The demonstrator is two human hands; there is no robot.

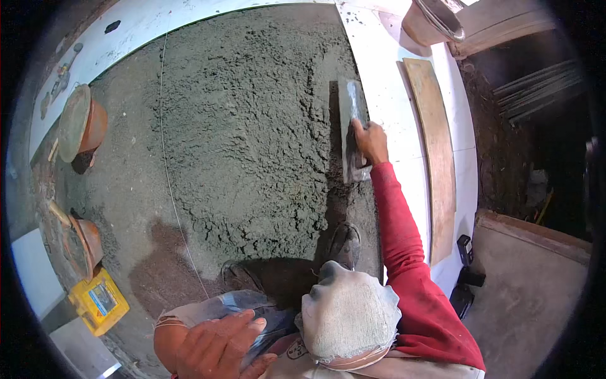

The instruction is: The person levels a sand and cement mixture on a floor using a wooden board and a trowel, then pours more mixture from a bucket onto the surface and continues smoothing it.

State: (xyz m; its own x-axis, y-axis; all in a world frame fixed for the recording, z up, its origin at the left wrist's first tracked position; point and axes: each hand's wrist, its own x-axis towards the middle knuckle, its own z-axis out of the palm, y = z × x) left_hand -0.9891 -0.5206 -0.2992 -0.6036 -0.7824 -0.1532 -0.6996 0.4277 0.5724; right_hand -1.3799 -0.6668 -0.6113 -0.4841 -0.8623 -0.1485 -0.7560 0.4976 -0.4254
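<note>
Along the right edge of the wet grey mortar point(246, 126), the right hand point(371, 142) grasps a flat metal trowel point(349, 104), fingers closed around its handle. Blade lies lengthwise along the mortar margin, just beside the white tiles point(382, 82) on the right. Right arm, in a red sleeve point(404, 221), extends from the near right.

Left hand point(218, 344) is at the near edge, left of centre. State: released, fingers loosely bent, apparently resting on the trouser leg. A dusty shoe point(344, 245) stands at the near end of the mortar, beyond the knees.

Mortar surface: coarse and lumpy over most of its area; smoother patches at the far right corner. A thin pale string point(165, 155) runs from far to near along its left part. Left of the string, greyish floor point(129, 170).

Far left: brown basin point(95, 126). Nearer on the same side: second basin point(90, 243), with a yellow box point(98, 302) just beside it; contents unclear.

Right side: long wooden plank point(435, 139) lies on the tiles, running far to near. Far right: brown bucket point(423, 25). Near right, past the plank's near end: small black objects point(465, 249), kind uncertain.
</note>
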